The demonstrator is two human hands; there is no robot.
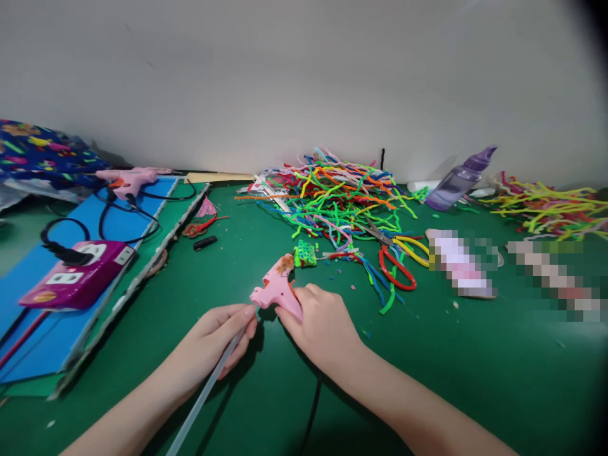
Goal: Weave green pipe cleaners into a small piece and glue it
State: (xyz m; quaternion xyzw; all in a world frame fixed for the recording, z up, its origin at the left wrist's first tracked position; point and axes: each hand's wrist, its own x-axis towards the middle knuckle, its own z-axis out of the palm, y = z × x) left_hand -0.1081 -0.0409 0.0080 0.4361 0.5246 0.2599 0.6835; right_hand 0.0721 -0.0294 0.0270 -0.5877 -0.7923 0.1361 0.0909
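Observation:
A pink glue gun [278,288] is in my right hand [325,323], whose fingers wrap round its handle. Its body tilts up and away, with a brown stain near the front. My left hand [232,332] pinches a long translucent glue stick [204,396] close to the gun's rear end; the stick slants down toward the bottom edge. Just beyond the gun's nozzle lies a small green and blue patterned piece [304,253]. A black cord [312,405] runs down the table below my right hand.
Behind lie a heap of colourful fuzzy sticks [342,190] and scissors [396,256]. At right are a purple bottle [458,180] and another heap [555,206]. A purple power strip [78,278] and second glue gun [130,182] rest on a blue board [28,342] at left.

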